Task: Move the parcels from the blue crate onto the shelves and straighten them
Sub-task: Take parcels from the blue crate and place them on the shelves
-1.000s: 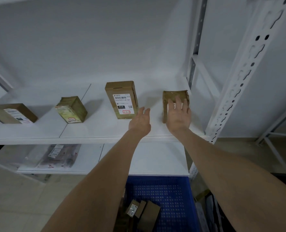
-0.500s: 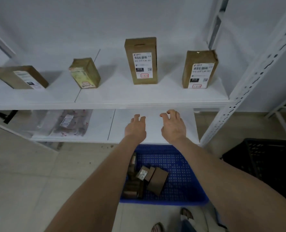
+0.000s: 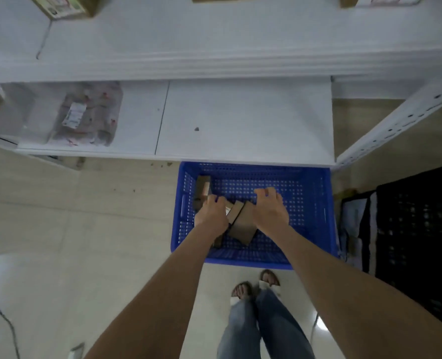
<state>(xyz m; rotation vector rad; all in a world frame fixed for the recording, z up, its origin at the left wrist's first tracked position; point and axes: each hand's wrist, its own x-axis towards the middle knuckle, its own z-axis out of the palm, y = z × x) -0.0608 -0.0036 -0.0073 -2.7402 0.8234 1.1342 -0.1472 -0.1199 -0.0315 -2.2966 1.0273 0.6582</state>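
Parcels (image 3: pixel 242 226) lay heaped at nine o'clock in the blue crate (image 3: pixel 305 203). The left hand (image 3: pixel 211 215) curled over them, whether gripping I could not tell; the right hand (image 3: pixel 269 209), at its three o'clock, hung loosely curled, empty. A hasty grab might tip the leaning stack, or knock the shelf edge (image 3: pixel 240 159) overhanging at twelve o'clock.
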